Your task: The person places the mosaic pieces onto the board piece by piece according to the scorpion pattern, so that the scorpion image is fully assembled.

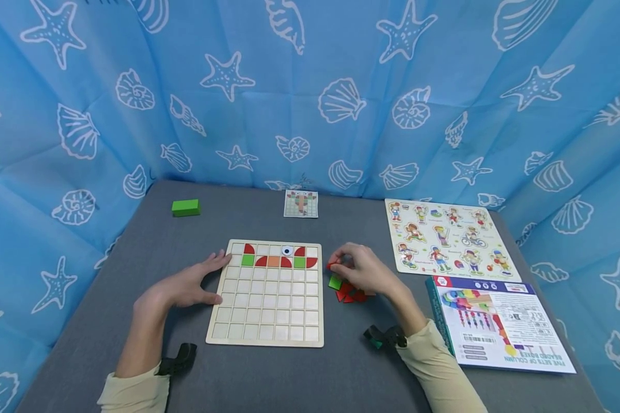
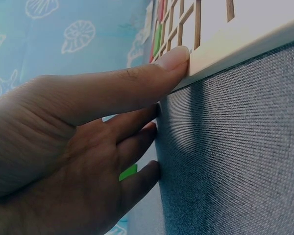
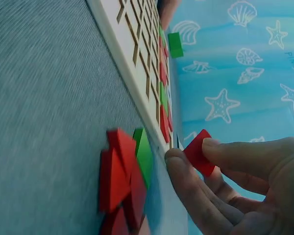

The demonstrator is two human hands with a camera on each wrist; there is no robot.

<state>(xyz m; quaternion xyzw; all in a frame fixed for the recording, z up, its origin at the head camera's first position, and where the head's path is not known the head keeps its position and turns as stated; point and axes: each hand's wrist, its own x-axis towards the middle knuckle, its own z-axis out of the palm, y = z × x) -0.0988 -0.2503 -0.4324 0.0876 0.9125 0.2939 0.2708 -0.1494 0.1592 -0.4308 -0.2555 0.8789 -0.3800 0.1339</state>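
A pale wooden grid board (image 1: 266, 315) lies in the middle of the table, with red, green and orange pieces and one eye piece in its upper rows. My left hand (image 1: 193, 281) rests at the board's left edge, thumb and fingers spread and fairly straight; in the left wrist view the thumb (image 2: 174, 58) touches the rim. Right of the board, my right hand (image 1: 364, 268) pinches a red piece (image 3: 200, 152) between thumb and fingers. Below that hand lies a small pile of red pieces (image 3: 115, 181) with a green piece (image 3: 143, 154) beside them.
A small pattern card (image 1: 301, 204) stands at the back, and a green block (image 1: 186, 207) sits at the back left. To the right are a picture puzzle board (image 1: 429, 232) and a printed box (image 1: 501, 327). A blue curtain (image 1: 310, 86) hangs behind the table.
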